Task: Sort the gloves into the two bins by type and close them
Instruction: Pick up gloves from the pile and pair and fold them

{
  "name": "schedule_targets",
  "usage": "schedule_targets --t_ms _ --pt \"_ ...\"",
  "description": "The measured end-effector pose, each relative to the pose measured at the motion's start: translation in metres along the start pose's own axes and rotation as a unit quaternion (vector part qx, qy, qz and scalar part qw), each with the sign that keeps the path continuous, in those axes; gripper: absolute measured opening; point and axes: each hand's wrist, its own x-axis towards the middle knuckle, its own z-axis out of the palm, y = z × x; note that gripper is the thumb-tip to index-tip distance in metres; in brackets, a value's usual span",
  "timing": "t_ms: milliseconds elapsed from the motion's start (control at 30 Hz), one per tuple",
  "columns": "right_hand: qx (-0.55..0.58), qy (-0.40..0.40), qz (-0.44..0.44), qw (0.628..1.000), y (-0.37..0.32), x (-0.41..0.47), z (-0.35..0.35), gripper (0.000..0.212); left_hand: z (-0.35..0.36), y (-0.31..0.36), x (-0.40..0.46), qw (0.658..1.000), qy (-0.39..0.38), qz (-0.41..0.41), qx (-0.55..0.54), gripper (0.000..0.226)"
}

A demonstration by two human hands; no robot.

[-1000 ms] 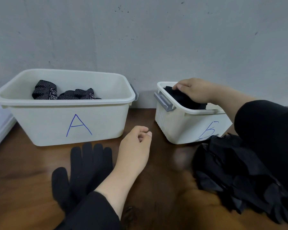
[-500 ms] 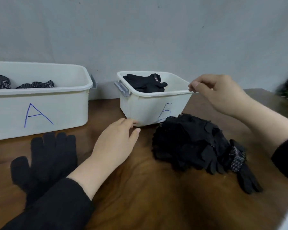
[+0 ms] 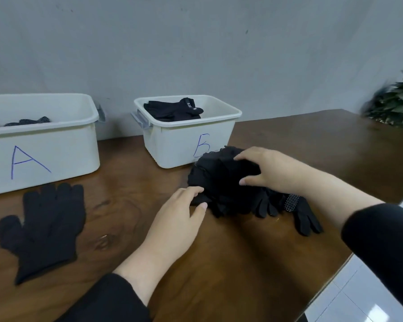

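The right hand (image 3: 275,170) is gripping the top of the heap of black gloves (image 3: 221,184), fingers curled over the crown and thumb pressing in from the near side. The left hand (image 3: 182,217) is resting against the heap's near-left edge, fingers bent and pinching a fold of black fabric at the fingertips. The heap is lying on the wooden desk (image 3: 219,263), just in front of the smaller white bin marked B (image 3: 186,145) and touching its front wall; one dotted glove (image 3: 298,210) is trailing out to the right. Bin B is standing open, holding plain black gloves (image 3: 172,110). To its left, apart from it, the larger white bin marked A (image 3: 44,145) is standing open with dotted gloves (image 3: 28,121) showing over its rim. A single black knit glove (image 3: 44,228) is lying flat in front of bin A. A leafy plant (image 3: 396,103) is sitting at the far right.
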Motion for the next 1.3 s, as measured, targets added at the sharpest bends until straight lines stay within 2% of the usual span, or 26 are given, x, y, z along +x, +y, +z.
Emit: schedule_targets --t_ms 67,167,233,267,367,433,600,667,700,833,933,1000,1100,1233,1300 --pt "-0.024 0.019 -0.006 1.0 0.0 0.005 0.016 0.05 -0.003 -0.002 -0.002 1.0 -0.001 -0.001 0.008 0.038" --pt "-0.013 0.071 -0.002 0.997 -0.001 0.012 0.025 0.024 -0.006 -0.004 -0.004 1.0 -0.002 -0.002 0.008 0.037" --pt "0.014 0.098 0.024 0.995 -0.005 0.016 0.021 0.021 -0.007 -0.005 -0.005 1.0 0.003 -0.001 0.004 0.036" --pt "0.049 0.138 0.039 0.988 -0.005 0.017 0.016 0.02 -0.007 -0.005 -0.005 1.0 0.007 -0.004 -0.003 0.035" --pt "0.181 0.321 0.089 0.925 -0.008 0.018 -0.016 0.024 -0.009 -0.005 -0.003 0.999 0.023 -0.01 -0.028 0.032" --pt "0.285 0.349 0.103 0.887 -0.011 0.017 -0.04 0.028 -0.009 -0.005 -0.002 0.998 0.041 -0.011 -0.047 0.031" --pt "0.453 0.327 0.099 0.824 -0.028 0.005 -0.072 0.027 -0.015 -0.004 0.0 0.986 0.089 -0.041 -0.135 0.024" --pt "0.523 0.299 0.094 0.792 -0.04 0.001 -0.076 0.025 -0.018 0.0 -0.001 0.977 0.092 -0.048 -0.184 0.023" --pt "0.543 0.274 0.095 0.788 -0.046 0.0 -0.075 0.025 -0.02 0.001 -0.001 0.972 0.091 -0.05 -0.209 0.024" --pt "0.594 0.172 0.092 0.78 -0.072 -0.006 -0.06 0.027 -0.027 0.007 -0.008 0.95 0.063 -0.019 -0.305 0.054" --pt "0.594 0.112 0.077 0.793 -0.094 -0.007 -0.042 0.029 -0.038 0.01 -0.015 0.927 0.025 -0.03 -0.374 0.061" --pt "0.6 0.085 0.078 0.792 -0.109 -0.007 -0.03 0.025 -0.045 0.007 -0.02 0.919 0.01 -0.057 -0.389 0.049" --pt "0.613 0.063 0.083 0.783 -0.125 -0.002 -0.018 0.022 -0.052 -0.004 -0.029 0.927 0.03 -0.07 -0.366 0.022" --pt "0.609 -0.006 0.034 0.792 -0.148 0.004 -0.016 0.02 -0.07 -0.015 -0.044 0.93 0.05 -0.062 -0.36 0.024" --pt "0.586 -0.053 0.008 0.808 -0.159 0.007 -0.016 0.022 -0.084 -0.021 -0.05 0.936 0.065 -0.049 -0.344 0.021"
